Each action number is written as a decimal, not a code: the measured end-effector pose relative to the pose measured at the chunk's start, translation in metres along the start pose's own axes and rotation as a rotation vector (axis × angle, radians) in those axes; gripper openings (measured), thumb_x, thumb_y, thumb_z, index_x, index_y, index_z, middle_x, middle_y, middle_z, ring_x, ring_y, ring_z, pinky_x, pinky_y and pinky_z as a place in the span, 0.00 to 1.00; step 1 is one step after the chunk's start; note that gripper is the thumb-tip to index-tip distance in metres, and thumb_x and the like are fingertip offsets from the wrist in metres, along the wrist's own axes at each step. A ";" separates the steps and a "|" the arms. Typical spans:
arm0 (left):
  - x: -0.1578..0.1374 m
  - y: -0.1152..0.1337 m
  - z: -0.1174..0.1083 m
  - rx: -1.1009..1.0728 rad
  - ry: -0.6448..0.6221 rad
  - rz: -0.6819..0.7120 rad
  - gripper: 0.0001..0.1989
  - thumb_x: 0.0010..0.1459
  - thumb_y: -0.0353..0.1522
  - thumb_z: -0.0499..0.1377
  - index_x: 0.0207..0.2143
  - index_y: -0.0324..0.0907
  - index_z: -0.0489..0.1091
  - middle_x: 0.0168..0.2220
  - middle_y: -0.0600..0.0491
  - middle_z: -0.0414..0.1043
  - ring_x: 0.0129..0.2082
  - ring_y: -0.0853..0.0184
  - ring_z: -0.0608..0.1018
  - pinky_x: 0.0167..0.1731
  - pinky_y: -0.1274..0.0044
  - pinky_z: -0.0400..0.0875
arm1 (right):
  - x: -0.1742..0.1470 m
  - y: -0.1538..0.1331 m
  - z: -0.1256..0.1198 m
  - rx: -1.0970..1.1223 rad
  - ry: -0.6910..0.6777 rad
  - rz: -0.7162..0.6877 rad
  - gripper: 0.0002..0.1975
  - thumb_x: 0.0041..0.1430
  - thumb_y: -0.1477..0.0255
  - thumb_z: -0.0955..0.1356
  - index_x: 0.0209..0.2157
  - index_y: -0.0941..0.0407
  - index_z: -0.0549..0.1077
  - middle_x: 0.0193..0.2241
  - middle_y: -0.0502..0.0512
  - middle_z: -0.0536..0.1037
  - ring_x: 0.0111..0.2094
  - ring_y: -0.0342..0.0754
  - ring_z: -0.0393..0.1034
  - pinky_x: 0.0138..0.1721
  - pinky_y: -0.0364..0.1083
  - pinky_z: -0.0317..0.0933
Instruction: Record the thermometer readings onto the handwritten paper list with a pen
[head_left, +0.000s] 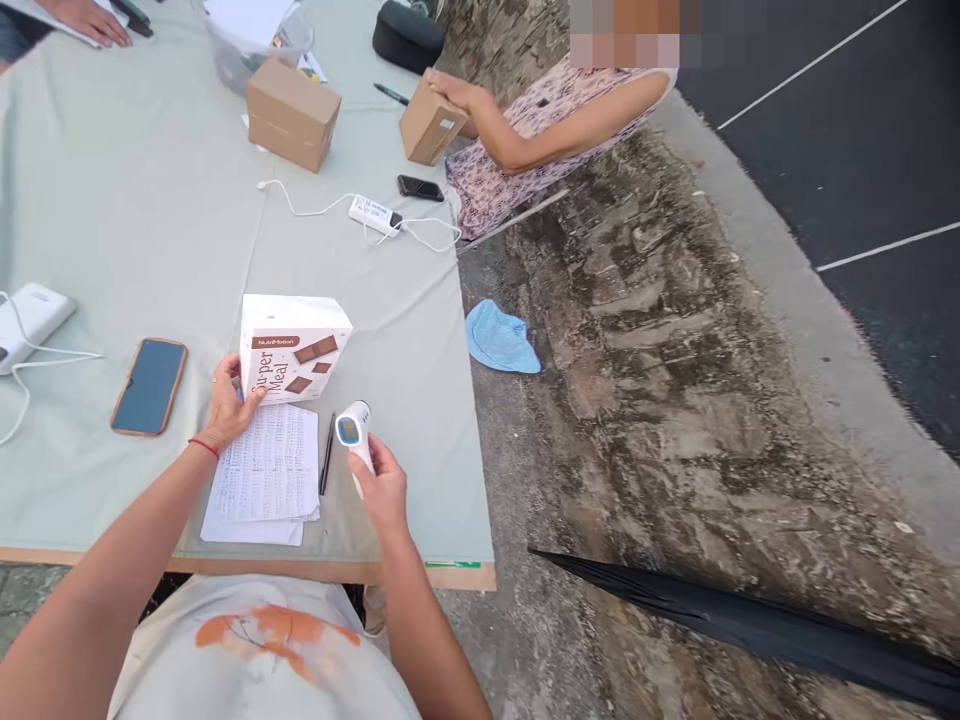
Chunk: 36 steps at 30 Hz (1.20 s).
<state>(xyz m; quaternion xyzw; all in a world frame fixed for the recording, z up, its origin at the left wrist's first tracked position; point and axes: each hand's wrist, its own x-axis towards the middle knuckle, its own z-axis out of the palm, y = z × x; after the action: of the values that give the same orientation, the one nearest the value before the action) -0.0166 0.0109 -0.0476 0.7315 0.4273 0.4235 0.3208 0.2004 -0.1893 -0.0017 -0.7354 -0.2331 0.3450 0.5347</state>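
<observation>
My left hand [231, 405] grips the near left corner of a white "NutriMotion" meal box [296, 350], thumb on its printed front. The box stands upright on the table, behind a stack of written paper sheets [262, 470]. In my right hand [384, 482] is a white infrared thermometer [354, 432], its small blue-framed screen facing up toward me. A black pen [327, 455] lies between the papers and the thermometer. To the left of my left hand rests a phone in an orange-brown case [149, 387].
A white power bank [34, 322] with cables lies far left; another [375, 214] sits mid-table near a dark phone [420, 188]. A cardboard box [292, 112] stands behind. A co-worker's hand [454, 92] rests on a second carton [431, 125]. A blue cloth [501, 338] lies beyond the table's right edge.
</observation>
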 end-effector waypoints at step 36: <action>-0.046 0.062 0.017 0.335 -0.506 0.228 0.16 0.64 0.36 0.61 0.54 0.46 0.71 0.59 0.41 0.70 0.59 0.45 0.72 0.58 0.51 0.69 | 0.028 0.019 0.029 0.166 -0.084 -0.077 0.24 0.56 0.55 0.70 0.50 0.51 0.73 0.33 0.50 0.71 0.30 0.45 0.65 0.37 0.48 0.66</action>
<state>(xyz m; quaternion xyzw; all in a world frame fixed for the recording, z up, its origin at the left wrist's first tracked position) 0.0079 -0.0590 -0.0189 0.8993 0.3130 0.1854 0.2425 0.1959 -0.1572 -0.0327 -0.6639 -0.2538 0.3728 0.5965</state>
